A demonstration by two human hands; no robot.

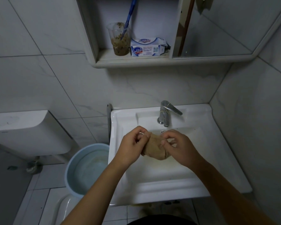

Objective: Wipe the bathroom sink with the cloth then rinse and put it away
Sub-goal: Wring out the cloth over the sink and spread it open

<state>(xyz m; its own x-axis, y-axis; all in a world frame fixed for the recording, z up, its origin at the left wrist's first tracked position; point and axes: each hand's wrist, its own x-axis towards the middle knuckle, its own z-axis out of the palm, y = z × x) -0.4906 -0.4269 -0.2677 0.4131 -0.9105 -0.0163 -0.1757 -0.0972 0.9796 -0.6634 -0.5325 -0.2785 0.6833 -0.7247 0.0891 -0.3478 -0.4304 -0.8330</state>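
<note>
A crumpled tan cloth [154,147] hangs bunched over the basin of the white bathroom sink [161,189]. My left hand [133,145] pinches its left edge, and my right hand [177,146] pinches its right edge, so both hold it just above the bowl. The chrome faucet [165,113] stands behind the hands with its lever pointing right. No water stream is visible.
A light blue bucket [88,168] with water sits on the floor left of the sink. A toilet cistern [28,132] is further left. Above, a wall shelf [133,60] holds a dirty cup with a blue toothbrush [120,38] and a soap box [148,47], beside a mirror [221,26].
</note>
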